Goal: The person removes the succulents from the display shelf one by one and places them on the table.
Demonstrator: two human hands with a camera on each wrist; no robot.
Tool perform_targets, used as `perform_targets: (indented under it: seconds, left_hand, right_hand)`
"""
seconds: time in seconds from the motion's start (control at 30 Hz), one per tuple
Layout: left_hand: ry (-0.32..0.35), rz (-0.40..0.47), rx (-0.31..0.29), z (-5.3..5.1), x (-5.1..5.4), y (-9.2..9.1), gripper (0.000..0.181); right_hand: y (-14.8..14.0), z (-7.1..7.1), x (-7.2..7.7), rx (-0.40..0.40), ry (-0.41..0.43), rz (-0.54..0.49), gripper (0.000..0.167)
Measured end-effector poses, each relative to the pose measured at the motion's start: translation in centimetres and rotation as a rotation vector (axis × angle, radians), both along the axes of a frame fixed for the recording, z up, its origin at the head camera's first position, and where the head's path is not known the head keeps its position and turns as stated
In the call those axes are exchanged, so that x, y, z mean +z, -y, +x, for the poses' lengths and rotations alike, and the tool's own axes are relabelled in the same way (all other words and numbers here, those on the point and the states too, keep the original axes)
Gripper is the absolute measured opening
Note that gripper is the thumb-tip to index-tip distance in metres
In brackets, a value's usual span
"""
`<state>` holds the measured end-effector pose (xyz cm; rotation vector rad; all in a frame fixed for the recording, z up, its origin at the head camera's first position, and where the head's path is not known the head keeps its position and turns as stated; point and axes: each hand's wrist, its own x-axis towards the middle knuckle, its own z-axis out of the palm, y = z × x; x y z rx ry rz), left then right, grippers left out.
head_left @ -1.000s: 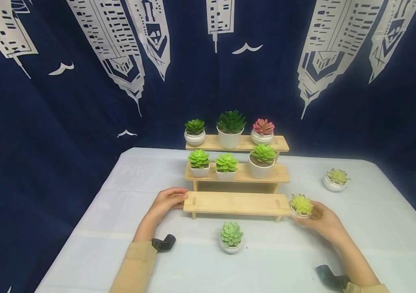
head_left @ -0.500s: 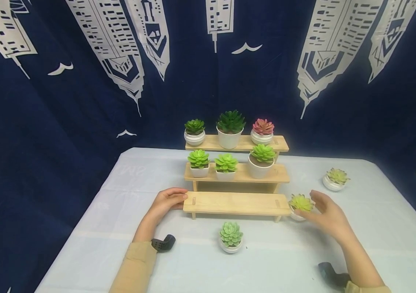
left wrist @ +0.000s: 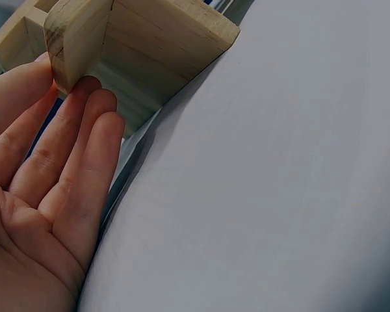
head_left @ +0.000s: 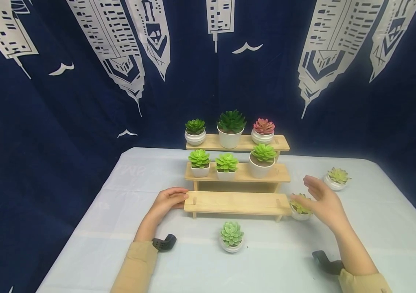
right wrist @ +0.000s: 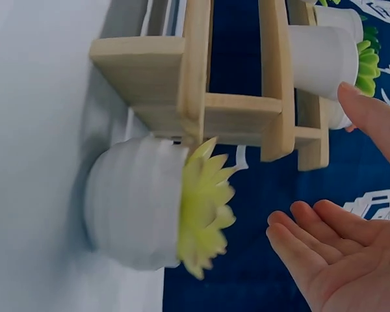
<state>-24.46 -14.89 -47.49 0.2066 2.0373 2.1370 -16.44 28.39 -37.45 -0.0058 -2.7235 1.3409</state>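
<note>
Your left hand on the stand, your right hand by the yellow plant.
At centre-left, you pinch the stand's end; right of centre, the plant sits on the table beside the opposite end, your right hand spread and holding nothing.

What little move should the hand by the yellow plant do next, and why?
Maybe the open right hand should lift clear of the spiky yellow-green succulent: its round, ribbed white pot stands upright on the white-covered table, nothing grips it, and in the head view the hand overlaps the leaves.
</note>
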Motion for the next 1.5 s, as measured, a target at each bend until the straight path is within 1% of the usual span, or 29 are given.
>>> perform_targets:
  seconds: [0.17, 0.33, 0.53, 0.63, 0.73, 0.83, 1.07, 1.17, 1.37, 1.5]
  left_hand:
    - [-0.001, 0.008, 0.001, 0.0, 0.0, 0.0, 0.036]
    - [0.003, 0.005, 0.005, 0.0, 0.1, 0.0, 0.036]
    - [0.017, 0.004, 0.001, -0.1, 0.1, 0.0, 0.036]
    - [0.017, 0.008, 0.001, -0.1, 0.1, 0.0, 0.036]
    - [0.014, 0.01, 0.0, -0.1, 0.1, 0.0, 0.035]
    - [0.008, 0.002, 0.001, 0.0, 0.1, 0.0, 0.035]
    - [0.003, -0.011, -0.007, 0.0, 0.1, 0.0, 0.037]
    - [0.007, -0.008, -0.011, 0.0, 0.1, 0.0, 0.037]
    - [0.008, -0.001, -0.008, 0.0, 0.2, 0.0, 0.037]
    - [0.011, -0.006, -0.005, 0.0, 0.2, 0.0, 0.038]
  right_hand:
    - [0.6, -0.6, 0.7, 0.008, -0.042, -0.01, 0.091]
    - [1.5, -1.3, 1.2, 0.013, -0.064, -0.046, 0.089]
    - [2.7, -2.4, 1.8, 0.03, -0.122, -0.107, 0.083]
    - [3.5, -2.9, 1.9, 0.031, -0.129, -0.135, 0.081]
    - [4.2, -3.3, 2.0, 0.045, -0.128, -0.168, 0.081]
    - [4.7, -3.6, 1.9, 0.074, -0.131, -0.224, 0.079]
    - [6.0, -4.2, 1.9, 0.097, -0.146, -0.339, 0.075]
    - [6.5, -4.6, 1.8, 0.097, -0.148, -0.365, 0.076]
    - [7.4, -5.4, 1.3, 0.063, -0.103, -0.391, 0.082]
    - [7.8, -5.9, 1.1, 0.035, -0.104, -0.373, 0.084]
